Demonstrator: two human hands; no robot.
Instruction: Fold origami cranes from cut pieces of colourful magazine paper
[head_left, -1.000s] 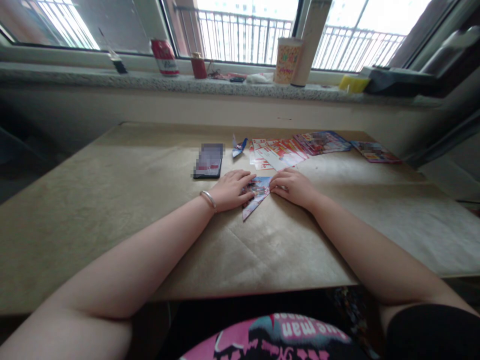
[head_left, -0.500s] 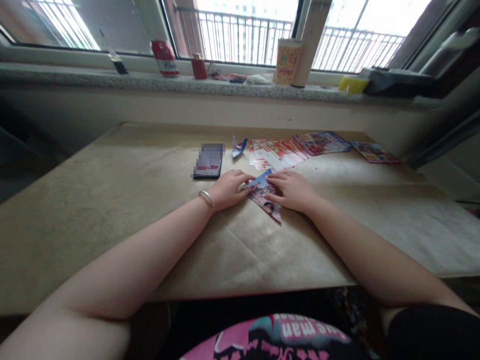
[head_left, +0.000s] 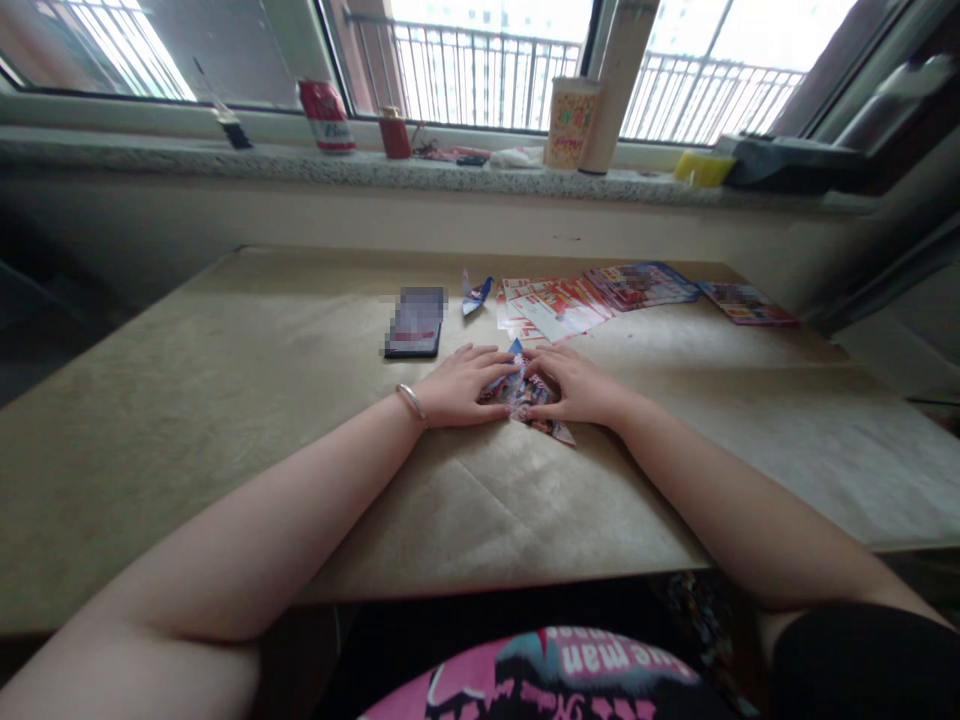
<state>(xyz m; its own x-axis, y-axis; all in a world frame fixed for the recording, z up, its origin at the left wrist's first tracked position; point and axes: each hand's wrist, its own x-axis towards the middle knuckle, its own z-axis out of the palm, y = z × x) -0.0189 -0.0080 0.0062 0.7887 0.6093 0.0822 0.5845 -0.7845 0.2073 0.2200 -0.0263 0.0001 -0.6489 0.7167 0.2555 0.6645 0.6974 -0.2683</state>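
A folded piece of printed paper (head_left: pixel 525 392) lies on the table between my hands, blue at its far tip and with one pointed corner toward me at the right. My left hand (head_left: pixel 466 385), with a silver bangle at the wrist, grips its left side, fingertips over the paper and thumb at the near edge. On the other side my right hand (head_left: pixel 574 385) has thumb and fingers curved onto the paper, pinching it. Parts of the sheet are hidden beneath the fingers. Just beyond stands a small folded paper shape (head_left: pixel 476 297), blue and white.
A phone (head_left: pixel 417 325) lies left of the folded shape. Printed leaflets (head_left: pixel 559 305) and colourful booklets (head_left: pixel 637 285) spread along the back right of the table (head_left: pixel 247 400). On the windowsill are a red can (head_left: pixel 326 118), a paper cup (head_left: pixel 571 125) and a yellow object (head_left: pixel 703 168).
The paper has turned and its outline has altered under my fingers. My left hand has moved slightly over it, its thumb now nearer the front edge, and my right fingers have curled closer.
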